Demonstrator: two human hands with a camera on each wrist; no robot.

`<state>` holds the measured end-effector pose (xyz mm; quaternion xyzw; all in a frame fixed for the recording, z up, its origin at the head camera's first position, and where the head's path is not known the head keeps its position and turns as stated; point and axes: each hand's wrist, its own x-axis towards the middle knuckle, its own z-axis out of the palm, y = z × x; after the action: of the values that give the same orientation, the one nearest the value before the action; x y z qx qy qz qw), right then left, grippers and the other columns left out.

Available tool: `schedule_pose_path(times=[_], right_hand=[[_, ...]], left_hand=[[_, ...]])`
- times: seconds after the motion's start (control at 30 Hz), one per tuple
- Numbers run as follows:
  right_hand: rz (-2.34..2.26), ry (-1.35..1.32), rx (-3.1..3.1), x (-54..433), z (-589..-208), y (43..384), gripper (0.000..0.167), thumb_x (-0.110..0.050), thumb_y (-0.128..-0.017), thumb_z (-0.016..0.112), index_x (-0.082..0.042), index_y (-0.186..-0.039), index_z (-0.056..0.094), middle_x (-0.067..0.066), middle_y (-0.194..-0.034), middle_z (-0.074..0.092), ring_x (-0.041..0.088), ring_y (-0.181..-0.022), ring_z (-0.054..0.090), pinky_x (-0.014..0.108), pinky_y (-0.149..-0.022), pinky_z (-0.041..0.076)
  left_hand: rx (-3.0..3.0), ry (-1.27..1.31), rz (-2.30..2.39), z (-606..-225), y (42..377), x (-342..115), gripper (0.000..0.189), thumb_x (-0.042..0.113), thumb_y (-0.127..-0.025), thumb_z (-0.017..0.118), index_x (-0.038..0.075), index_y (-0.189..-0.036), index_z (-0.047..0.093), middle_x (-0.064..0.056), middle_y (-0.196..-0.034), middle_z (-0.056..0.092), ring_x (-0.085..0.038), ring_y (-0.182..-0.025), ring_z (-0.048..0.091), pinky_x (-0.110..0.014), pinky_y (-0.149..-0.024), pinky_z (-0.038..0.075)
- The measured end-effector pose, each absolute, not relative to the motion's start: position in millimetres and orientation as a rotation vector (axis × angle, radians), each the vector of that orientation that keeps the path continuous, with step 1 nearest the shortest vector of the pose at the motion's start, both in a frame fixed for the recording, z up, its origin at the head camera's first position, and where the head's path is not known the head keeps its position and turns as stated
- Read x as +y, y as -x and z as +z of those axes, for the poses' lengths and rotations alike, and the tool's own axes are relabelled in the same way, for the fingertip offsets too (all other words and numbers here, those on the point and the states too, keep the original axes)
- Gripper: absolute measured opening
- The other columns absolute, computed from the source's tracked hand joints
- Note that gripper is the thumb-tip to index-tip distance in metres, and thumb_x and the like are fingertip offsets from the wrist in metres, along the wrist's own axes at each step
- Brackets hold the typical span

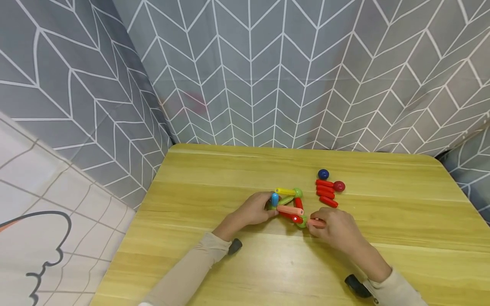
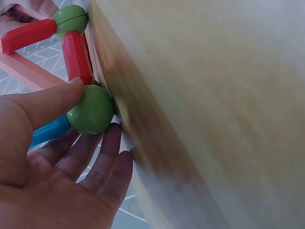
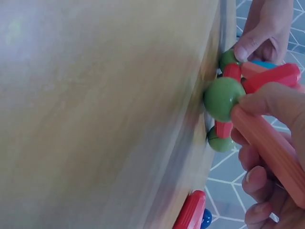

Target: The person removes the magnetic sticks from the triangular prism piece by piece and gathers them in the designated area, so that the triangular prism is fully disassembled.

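Note:
A small frame of green balls and coloured rods stands on the table, between the two hands. The left hand [image 1: 255,209] holds its left corner, thumb and fingers about a green ball [image 2: 91,109]. A blue rod [image 1: 274,199] and a salmon rod [image 1: 289,210] rise from that side; a yellow rod [image 1: 284,191] lies by the far green ball [image 1: 297,193]. The right hand [image 1: 337,227] pinches another salmon rod [image 3: 269,148], its end against the near green ball [image 3: 223,99]. A red rod [image 2: 27,36] sticks out from this ball.
To the right, behind the right hand, several loose red rods [image 1: 325,189] lie in a row on the wooden table [image 1: 210,170]. A dark blue ball [image 1: 323,174] and a dark red ball [image 1: 339,186] sit beside them. A patterned grey curtain [image 1: 264,85] hangs behind the table's far edge.

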<state>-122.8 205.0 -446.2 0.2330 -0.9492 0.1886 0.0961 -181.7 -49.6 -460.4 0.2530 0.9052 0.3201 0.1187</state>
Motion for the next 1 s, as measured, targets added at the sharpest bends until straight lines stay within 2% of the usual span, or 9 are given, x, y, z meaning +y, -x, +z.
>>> schedule_pose_path(times=[0.13, 0.23, 0.4, 0.53, 0.7, 0.77, 0.83, 0.93, 1.0], right_hand=[[0.492, -0.66, -2.816, 202, -445, 121, 0.009, -0.018, -0.076, 0.082, -0.016, -0.082, 0.076, -0.012, -0.068, 0.058, 0.001, -0.057, 0.041, 0.019, -0.05, 0.034], [0.443, -0.651, -2.811, 201, -444, 121, 0.008, -0.018, -0.077, 0.083, -0.016, -0.083, 0.078, -0.01, -0.07, 0.063, 0.002, -0.058, 0.047, 0.02, -0.05, 0.039], [0.394, -0.677, -2.834, 204, -442, 121, 0.011, -0.018, -0.079, 0.082, -0.013, -0.089, 0.08, -0.005, -0.075, 0.068, 0.01, -0.064, 0.061, 0.029, -0.053, 0.049], [0.452, -0.656, -2.878, 213, -445, 123, 0.012, -0.019, -0.082, 0.081, -0.013, -0.092, 0.079, -0.006, -0.078, 0.07, 0.013, -0.069, 0.065, 0.032, -0.058, 0.051], [0.625, -0.546, -2.899, 222, -450, 124, 0.023, -0.024, -0.086, 0.08, -0.009, -0.104, 0.079, 0.007, -0.094, 0.077, 0.027, -0.085, 0.071, 0.044, -0.072, 0.057], [0.685, -0.493, -2.883, 225, -452, 125, 0.028, -0.024, -0.085, 0.08, -0.006, -0.107, 0.077, 0.012, -0.097, 0.077, 0.028, -0.082, 0.07, 0.043, -0.071, 0.056], [0.732, -0.449, -2.847, 226, -453, 125, 0.03, -0.022, -0.084, 0.081, -0.003, -0.107, 0.076, 0.014, -0.094, 0.076, 0.023, -0.072, 0.065, 0.036, -0.065, 0.054], [0.775, -0.395, -2.804, 228, -455, 125, 0.028, -0.023, -0.085, 0.081, -0.004, -0.104, 0.076, 0.005, -0.072, 0.07, 0.007, -0.055, 0.042, 0.023, -0.051, 0.036], [0.809, -0.367, -2.777, 229, -456, 125, 0.026, -0.025, -0.087, 0.079, -0.005, -0.104, 0.077, 0.0, -0.064, 0.064, 0.004, -0.053, 0.035, 0.02, -0.048, 0.03]], left_hand=[[2.67, -0.751, 0.909, -461, 182, -49, 0.04, 0.022, -0.093, 0.073, 0.01, -0.129, 0.063, -0.002, -0.114, 0.071, -0.014, -0.098, 0.06, -0.031, -0.094, 0.051], [2.676, -0.755, 0.905, -460, 181, -49, 0.04, 0.022, -0.093, 0.073, 0.01, -0.129, 0.063, -0.003, -0.113, 0.071, -0.014, -0.096, 0.06, -0.03, -0.092, 0.051], [2.669, -0.729, 0.921, -458, 180, -49, 0.033, 0.017, -0.093, 0.071, 0.009, -0.125, 0.065, -0.005, -0.119, 0.071, -0.02, -0.11, 0.064, -0.037, -0.101, 0.051], [2.664, -0.731, 0.927, -459, 180, -49, 0.033, 0.014, -0.094, 0.07, 0.009, -0.126, 0.066, -0.006, -0.125, 0.071, -0.026, -0.123, 0.063, -0.041, -0.108, 0.048], [2.669, -0.733, 0.912, -461, 180, -49, 0.033, 0.015, -0.093, 0.07, 0.01, -0.126, 0.066, -0.005, -0.125, 0.071, -0.024, -0.123, 0.063, -0.039, -0.108, 0.049], [2.666, -0.732, 0.914, -461, 180, -49, 0.033, 0.015, -0.094, 0.07, 0.01, -0.126, 0.066, -0.005, -0.125, 0.071, -0.024, -0.122, 0.063, -0.039, -0.107, 0.049], [2.664, -0.737, 0.915, -461, 180, -49, 0.033, 0.015, -0.094, 0.07, 0.01, -0.126, 0.066, -0.005, -0.125, 0.071, -0.024, -0.122, 0.063, -0.039, -0.107, 0.049], [2.66, -0.741, 0.921, -461, 179, -49, 0.033, 0.015, -0.094, 0.07, 0.01, -0.126, 0.065, -0.006, -0.124, 0.071, -0.024, -0.121, 0.064, -0.039, -0.106, 0.05], [2.656, -0.732, 0.926, -460, 180, -49, 0.033, 0.015, -0.094, 0.07, 0.01, -0.127, 0.065, -0.006, -0.124, 0.071, -0.024, -0.12, 0.064, -0.039, -0.106, 0.05]])
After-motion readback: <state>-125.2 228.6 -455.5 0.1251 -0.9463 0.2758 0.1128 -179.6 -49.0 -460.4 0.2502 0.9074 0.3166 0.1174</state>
